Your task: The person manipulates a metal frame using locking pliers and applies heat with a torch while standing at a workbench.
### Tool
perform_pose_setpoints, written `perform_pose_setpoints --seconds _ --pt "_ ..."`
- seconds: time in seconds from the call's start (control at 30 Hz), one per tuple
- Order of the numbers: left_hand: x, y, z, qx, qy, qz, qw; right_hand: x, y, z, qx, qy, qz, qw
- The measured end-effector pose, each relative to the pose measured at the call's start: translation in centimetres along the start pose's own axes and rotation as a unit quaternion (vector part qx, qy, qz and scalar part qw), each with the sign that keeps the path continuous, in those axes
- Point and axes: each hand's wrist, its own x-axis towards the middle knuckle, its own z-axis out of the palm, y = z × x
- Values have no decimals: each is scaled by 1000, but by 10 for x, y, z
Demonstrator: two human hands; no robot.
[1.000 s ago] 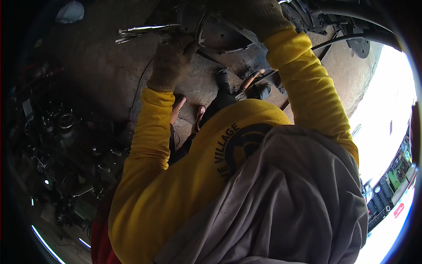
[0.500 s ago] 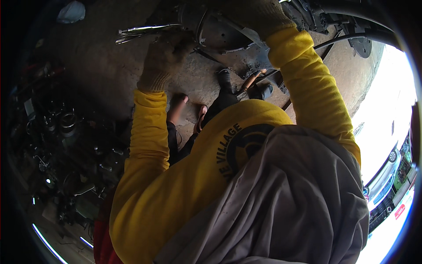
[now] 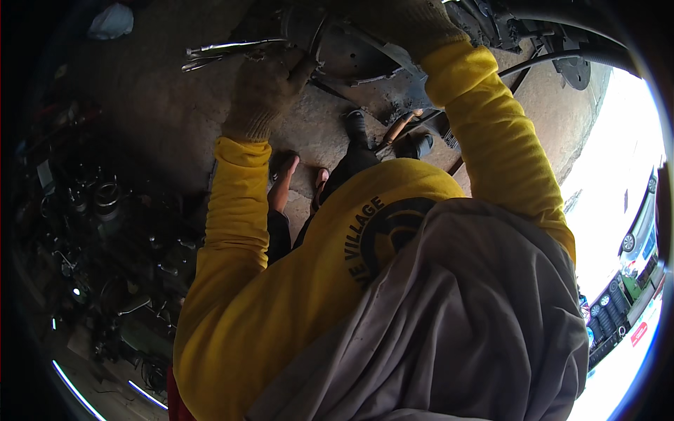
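Head view. The gloved left hand [image 3: 263, 95] is closed around a metal tool [image 3: 232, 52] with long shiny handles, held beside a round metal plate [image 3: 354, 56] at the top of the frame. The gloved right hand [image 3: 414, 21] rests on the same plate; its grip cannot be told. The yellow sleeves and a grey cloth [image 3: 456, 316] hide most of the concrete floor [image 3: 154, 119]. Dark metal parts [image 3: 105, 231] lie heaped at left. A white bundle [image 3: 111, 21] sits at upper left, parked cars [image 3: 635, 231] at right.
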Motion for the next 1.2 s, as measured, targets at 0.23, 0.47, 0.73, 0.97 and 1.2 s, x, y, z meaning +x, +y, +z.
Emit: perform_pose_setpoints --seconds 0.23,0.47,0.73,0.97,1.2 --pt "-2 -1 2 1 9 -14 1000 -3 -8 -7 2 -20 12 1000" --pt "-10 1 4 78 -93 -15 992 0 -2 0 -3 -7 5 1000" --pt "-4 11 12 97 -8 -30 995 -1 -3 0 -19 0 19 1000" --pt "-15 13 15 145 -20 1 989 -16 5 6 8 -8 52 999" --pt "-13 19 9 153 -28 18 988 -20 12 12 -14 29 -60 998"
